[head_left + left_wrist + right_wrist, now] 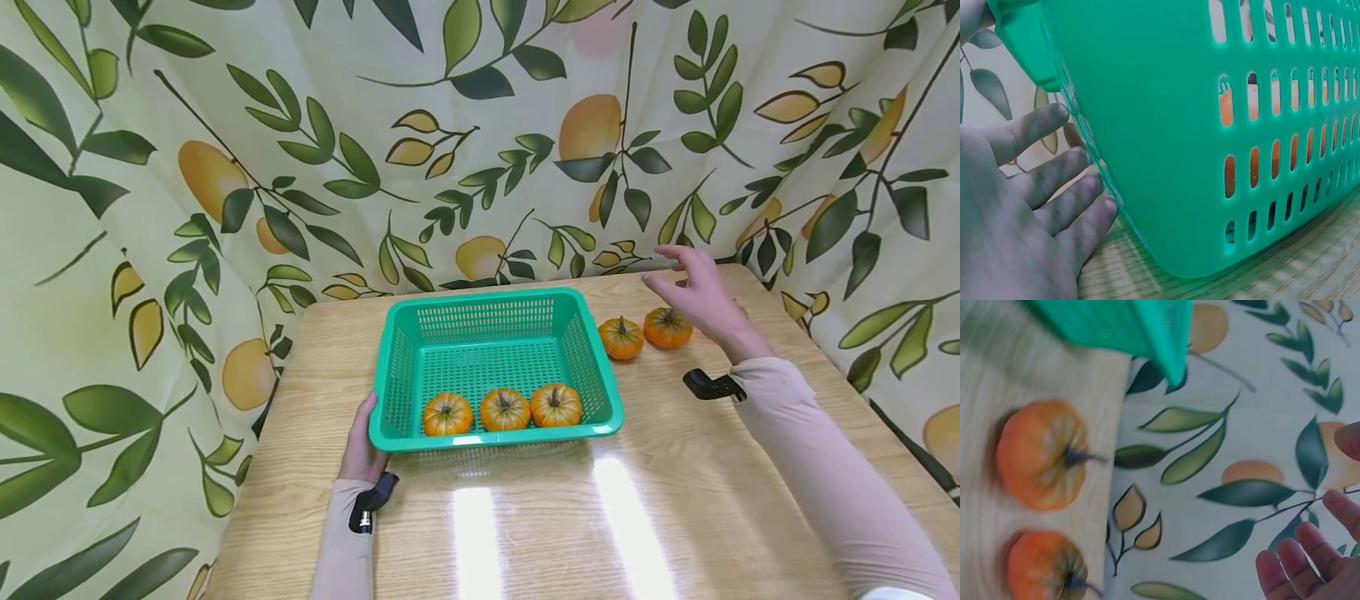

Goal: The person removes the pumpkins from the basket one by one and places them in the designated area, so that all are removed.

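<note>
A green plastic basket (498, 444) stands on the table, with three small orange pumpkins along its near side: a left one (447, 414), a middle one (504, 410) and a right one (556, 406). My left hand (362, 446) is at the basket's left end; in the left wrist view its fairly straight fingers (1079, 190) rest against the outer wall. My right hand (701, 292) is raised over the table's right side, thumb and fingers spread, holding nothing. Below and left of it sit two more pumpkins, one (621, 338) beside the basket and another (667, 327) nearer the hand.
The wooden table (525, 525) has bright light reflections along its front. A leaf-and-fruit patterned curtain (337, 242) hangs behind the table and on both sides. A sliver of orange (741, 310) shows behind the right wrist, mostly hidden.
</note>
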The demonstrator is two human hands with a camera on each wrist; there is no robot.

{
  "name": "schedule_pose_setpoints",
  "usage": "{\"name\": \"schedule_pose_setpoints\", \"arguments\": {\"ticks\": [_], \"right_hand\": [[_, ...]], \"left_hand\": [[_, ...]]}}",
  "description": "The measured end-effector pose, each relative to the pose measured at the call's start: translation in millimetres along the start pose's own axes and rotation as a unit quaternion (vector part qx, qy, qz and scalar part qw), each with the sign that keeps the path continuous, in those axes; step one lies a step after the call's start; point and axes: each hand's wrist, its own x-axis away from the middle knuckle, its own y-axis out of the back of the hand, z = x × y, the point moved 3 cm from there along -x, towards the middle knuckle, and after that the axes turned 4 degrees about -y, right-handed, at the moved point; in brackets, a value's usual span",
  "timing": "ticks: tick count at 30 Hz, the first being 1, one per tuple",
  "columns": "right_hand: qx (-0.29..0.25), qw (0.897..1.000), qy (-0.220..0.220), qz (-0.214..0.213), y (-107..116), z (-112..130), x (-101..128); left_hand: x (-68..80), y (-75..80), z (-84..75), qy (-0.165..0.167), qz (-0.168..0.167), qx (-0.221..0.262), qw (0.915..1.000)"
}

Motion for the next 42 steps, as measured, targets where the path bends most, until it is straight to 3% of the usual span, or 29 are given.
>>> {"name": "schedule_pose_setpoints", "arguments": {"ticks": [9,17,22,34,42], "right_hand": [[-0.026,0.999,0.017,0.005,-20,21,-3],[-0.053,0.998,0.044,0.013,-30,45,9],[-0.065,0.995,0.055,0.049,-39,59,16],[-0.023,0.989,0.074,0.130,-69,64,20],[0.019,0.978,0.095,0.183,-85,64,23]], "left_hand": [[-1.2,-2.8,-1.7,0.005,-0.003,0.001,1.0000],[-1.2,-1.9,-0.7,0.007,-0.006,0.003,1.0000],[-0.3,-3.4,-2.1,0.006,-0.005,-0.002,1.0000],[-1.2,-3.3,-3.2,0.003,0.000,0.006,1.0000],[0.7,-1.7,-2.1,0.003,-0.003,0.012,0.9999]]}}
